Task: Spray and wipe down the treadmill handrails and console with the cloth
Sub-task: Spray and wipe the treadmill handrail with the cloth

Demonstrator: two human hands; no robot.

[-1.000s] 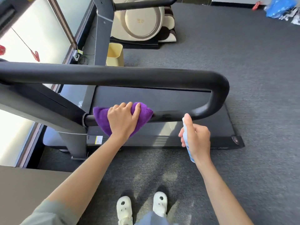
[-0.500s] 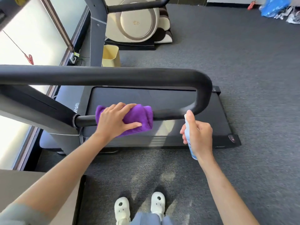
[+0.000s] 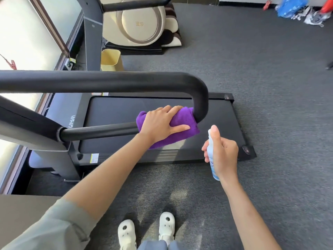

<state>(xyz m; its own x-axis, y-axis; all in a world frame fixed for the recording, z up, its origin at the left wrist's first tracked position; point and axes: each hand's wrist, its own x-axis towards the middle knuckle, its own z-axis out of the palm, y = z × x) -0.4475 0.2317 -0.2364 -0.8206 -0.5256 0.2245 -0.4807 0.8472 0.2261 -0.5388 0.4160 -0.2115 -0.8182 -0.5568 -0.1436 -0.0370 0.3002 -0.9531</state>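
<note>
right now the left hand (image 3: 162, 123) presses a purple cloth (image 3: 182, 123) onto the lower black handrail (image 3: 100, 131) of the treadmill (image 3: 162, 109), fingers laid over the top of the cloth and thumb stretched along its near side, so the cloth is wrapped around the bar under the palm. the cloth sits at the far right end of that lower rail, touching the curve where the rail bends upward into the thick upper handrail (image 3: 108, 81). the right hand (image 3: 223, 156) grips a small white spray bottle (image 3: 211, 159) upright, fingers curled round its body and the forefinger on top of the nozzle; the bottle hangs just to the right of the cloth and slightly nearer the person, apart from the rail. whether any spray is coming out is hard to tell from this angle. below the rails lies the dark running belt (image 3: 126, 112) on grey carpet (image 3: 270, 87). a pale yellow bin (image 3: 110, 60) stands beyond the treadmill, beside a cream round machine (image 3: 140, 22). white clogs (image 3: 126, 233) show at the bottom edge.
</note>
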